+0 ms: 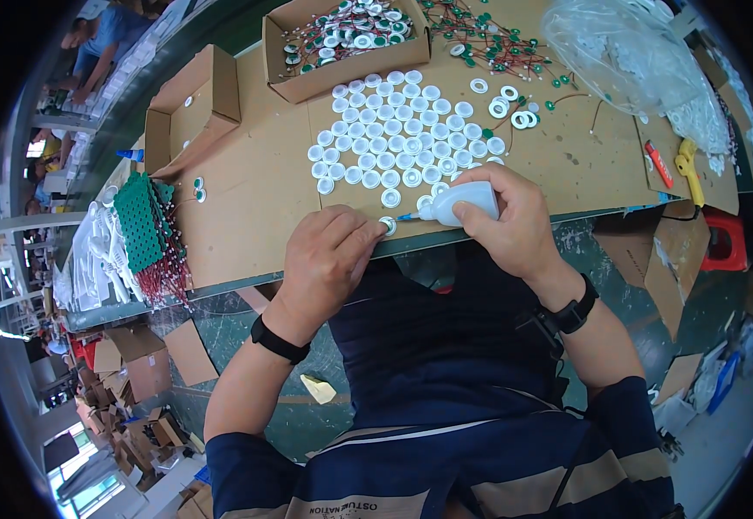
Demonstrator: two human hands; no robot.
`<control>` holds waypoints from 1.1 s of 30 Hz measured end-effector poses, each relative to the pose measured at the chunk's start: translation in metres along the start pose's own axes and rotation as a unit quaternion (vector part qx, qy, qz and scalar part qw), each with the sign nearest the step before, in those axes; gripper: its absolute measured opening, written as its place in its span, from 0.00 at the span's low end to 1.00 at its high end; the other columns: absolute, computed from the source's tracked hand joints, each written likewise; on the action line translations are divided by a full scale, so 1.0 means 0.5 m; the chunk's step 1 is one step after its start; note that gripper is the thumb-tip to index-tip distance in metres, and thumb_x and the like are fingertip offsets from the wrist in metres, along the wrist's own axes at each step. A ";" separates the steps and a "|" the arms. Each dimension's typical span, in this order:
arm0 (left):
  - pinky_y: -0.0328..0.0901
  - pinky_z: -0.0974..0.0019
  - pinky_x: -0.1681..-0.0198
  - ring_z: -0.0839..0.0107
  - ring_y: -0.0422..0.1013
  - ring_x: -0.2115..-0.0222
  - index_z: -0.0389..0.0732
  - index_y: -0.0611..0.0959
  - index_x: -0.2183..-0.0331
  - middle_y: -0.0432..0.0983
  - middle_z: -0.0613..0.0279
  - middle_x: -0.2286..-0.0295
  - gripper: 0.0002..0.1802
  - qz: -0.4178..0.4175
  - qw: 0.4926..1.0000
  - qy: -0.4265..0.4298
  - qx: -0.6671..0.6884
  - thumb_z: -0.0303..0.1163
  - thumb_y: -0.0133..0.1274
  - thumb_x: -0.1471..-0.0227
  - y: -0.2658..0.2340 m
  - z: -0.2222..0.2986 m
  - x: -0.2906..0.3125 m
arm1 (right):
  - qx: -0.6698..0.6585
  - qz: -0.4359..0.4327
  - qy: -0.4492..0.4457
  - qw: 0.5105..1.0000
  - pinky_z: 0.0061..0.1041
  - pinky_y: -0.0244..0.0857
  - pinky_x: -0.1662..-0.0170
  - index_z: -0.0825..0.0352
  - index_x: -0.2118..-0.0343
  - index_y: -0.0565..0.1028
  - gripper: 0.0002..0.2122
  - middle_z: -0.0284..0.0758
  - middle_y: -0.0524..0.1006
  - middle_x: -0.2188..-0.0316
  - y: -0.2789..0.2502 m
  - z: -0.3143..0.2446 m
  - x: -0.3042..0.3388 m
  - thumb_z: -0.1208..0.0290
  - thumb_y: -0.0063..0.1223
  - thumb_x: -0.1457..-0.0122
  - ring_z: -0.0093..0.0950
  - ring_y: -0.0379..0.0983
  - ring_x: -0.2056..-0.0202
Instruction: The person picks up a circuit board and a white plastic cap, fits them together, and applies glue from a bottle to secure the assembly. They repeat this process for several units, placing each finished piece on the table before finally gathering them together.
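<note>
My right hand [508, 212] is wrapped round a translucent squeeze bottle [465, 204], tipped on its side with its thin blue needle tip [408, 216] pointing left. That tip reaches a small white round cap [388, 226], which the fingers of my left hand [331, 251] pinch at the table's near edge. Just beyond my hands many white round caps [385, 144] lie spread in a single layer on the cardboard-covered table [264, 186]. One loose white cap [390, 198] sits closest to the bottle's tip.
An open carton [342, 85] of wired green-and-white discs stands at the back, beside loose wired green discs [497, 48]. At left are a smaller carton [193, 112] and green perforated boards [141, 221]. A plastic bag [610, 56], red marker [658, 164] and yellow glue gun [690, 173] lie right.
</note>
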State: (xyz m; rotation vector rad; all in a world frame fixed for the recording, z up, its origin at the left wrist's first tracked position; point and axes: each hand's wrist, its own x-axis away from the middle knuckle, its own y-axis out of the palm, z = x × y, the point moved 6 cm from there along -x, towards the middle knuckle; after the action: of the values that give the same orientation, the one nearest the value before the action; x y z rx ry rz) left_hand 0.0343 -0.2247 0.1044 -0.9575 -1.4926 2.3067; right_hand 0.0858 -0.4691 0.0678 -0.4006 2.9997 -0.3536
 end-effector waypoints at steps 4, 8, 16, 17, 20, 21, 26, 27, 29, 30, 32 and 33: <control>0.75 0.54 0.56 0.57 0.82 0.59 0.41 0.91 0.57 0.84 0.60 0.64 0.14 -0.001 1.000 -0.001 0.000 0.22 0.71 0.48 0.001 0.000 0.001 | 0.003 0.000 -0.004 1.000 0.29 0.76 0.49 0.73 0.50 0.84 0.14 0.37 0.87 0.55 0.001 0.002 0.000 0.75 0.67 0.37 0.25 0.82 0.55; 0.75 0.54 0.56 0.57 0.82 0.59 0.41 0.91 0.57 0.84 0.60 0.64 0.15 -0.002 1.000 -0.002 0.002 0.22 0.71 0.48 0.000 0.000 0.000 | 0.007 0.000 -0.008 1.000 0.29 0.76 0.49 0.73 0.50 0.84 0.14 0.37 0.87 0.56 0.003 0.002 0.000 0.75 0.67 0.37 0.25 0.82 0.55; 0.75 0.54 0.56 0.58 0.82 0.59 0.41 0.91 0.57 0.84 0.60 0.64 0.14 0.000 1.000 -0.003 -0.002 0.22 0.72 0.48 0.000 0.000 0.000 | 0.007 0.001 -0.017 1.000 0.29 0.76 0.50 0.73 0.51 0.84 0.14 0.37 0.86 0.56 0.000 -0.006 0.000 0.74 0.67 0.37 0.26 0.83 0.56; 0.75 0.54 0.56 0.58 0.82 0.59 0.41 0.91 0.58 0.84 0.60 0.64 0.14 0.000 1.000 -0.004 -0.002 0.22 0.72 0.48 0.000 -0.001 0.001 | 0.005 -0.001 -0.013 1.000 0.29 0.76 0.50 0.73 0.51 0.84 0.13 0.37 0.86 0.56 -0.001 -0.005 0.000 0.74 0.67 0.37 0.26 0.82 0.56; 0.75 0.55 0.56 0.58 0.82 0.59 0.41 0.91 0.58 0.84 0.60 0.64 0.14 0.000 1.000 -0.003 -0.002 0.22 0.72 0.48 -0.001 0.001 0.000 | -0.001 -0.003 -0.007 1.000 0.29 0.76 0.50 0.73 0.51 0.84 0.14 0.37 0.86 0.56 -0.001 -0.006 0.001 0.74 0.67 0.37 0.26 0.82 0.56; 0.75 0.55 0.56 0.58 0.82 0.59 0.41 0.91 0.58 0.84 0.60 0.64 0.14 0.001 1.000 -0.003 -0.002 0.22 0.72 0.48 -0.002 0.002 0.000 | -0.004 -0.004 -0.005 1.000 0.29 0.76 0.50 0.73 0.51 0.84 0.14 0.37 0.86 0.56 0.000 -0.006 0.001 0.74 0.67 0.37 0.26 0.82 0.56; 0.75 0.55 0.56 0.58 0.82 0.59 0.41 0.91 0.59 0.84 0.60 0.65 0.13 0.002 1.000 -0.005 -0.003 0.23 0.72 0.48 -0.002 0.003 -0.001 | -0.002 0.003 -0.017 1.000 0.28 0.76 0.50 0.73 0.50 0.84 0.14 0.37 0.86 0.56 -0.001 -0.003 0.003 0.74 0.67 0.37 0.25 0.82 0.56; 0.75 0.55 0.56 0.58 0.82 0.59 0.41 0.91 0.59 0.84 0.60 0.65 0.13 0.002 1.000 -0.005 -0.003 0.23 0.72 0.48 -0.002 0.003 -0.001 | -0.002 0.003 -0.017 1.000 0.28 0.76 0.50 0.73 0.50 0.84 0.14 0.37 0.86 0.56 -0.002 -0.003 0.003 0.74 0.67 0.37 0.25 0.82 0.56; 0.75 0.55 0.57 0.58 0.82 0.59 0.41 0.91 0.59 0.84 0.60 0.65 0.13 0.000 1.000 -0.007 -0.002 0.23 0.72 0.48 -0.001 0.002 -0.001 | -0.001 0.000 -0.015 1.000 0.28 0.76 0.50 0.73 0.50 0.84 0.14 0.38 0.86 0.56 -0.002 -0.005 0.003 0.74 0.68 0.37 0.25 0.82 0.56; 0.75 0.55 0.57 0.58 0.82 0.59 0.41 0.92 0.59 0.84 0.60 0.65 0.12 -0.001 1.000 -0.008 -0.001 0.23 0.72 0.47 -0.001 0.002 -0.001 | 0.000 -0.001 -0.014 1.000 0.28 0.76 0.50 0.73 0.50 0.84 0.14 0.38 0.86 0.56 -0.002 -0.005 0.003 0.75 0.68 0.37 0.25 0.82 0.56; 0.75 0.55 0.57 0.58 0.82 0.59 0.41 0.92 0.59 0.84 0.60 0.65 0.12 0.001 1.000 -0.007 -0.003 0.23 0.72 0.48 -0.001 0.003 0.000 | -0.002 -0.001 -0.014 1.000 0.28 0.76 0.50 0.73 0.50 0.84 0.14 0.38 0.86 0.56 0.000 -0.003 0.002 0.75 0.68 0.37 0.25 0.82 0.56; 0.75 0.55 0.57 0.58 0.82 0.59 0.41 0.91 0.59 0.84 0.60 0.65 0.13 0.004 1.000 -0.006 -0.004 0.23 0.72 0.48 -0.002 0.003 0.000 | -0.005 -0.003 -0.014 1.000 0.28 0.76 0.50 0.73 0.50 0.84 0.14 0.38 0.86 0.56 0.001 -0.001 0.001 0.75 0.68 0.37 0.25 0.82 0.56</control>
State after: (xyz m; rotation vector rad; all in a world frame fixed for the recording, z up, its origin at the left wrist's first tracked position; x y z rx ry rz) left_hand 0.0333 -0.2253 0.1054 -0.9539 -1.5078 2.3174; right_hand 0.0849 -0.4689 0.0682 -0.4108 2.9744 -0.3304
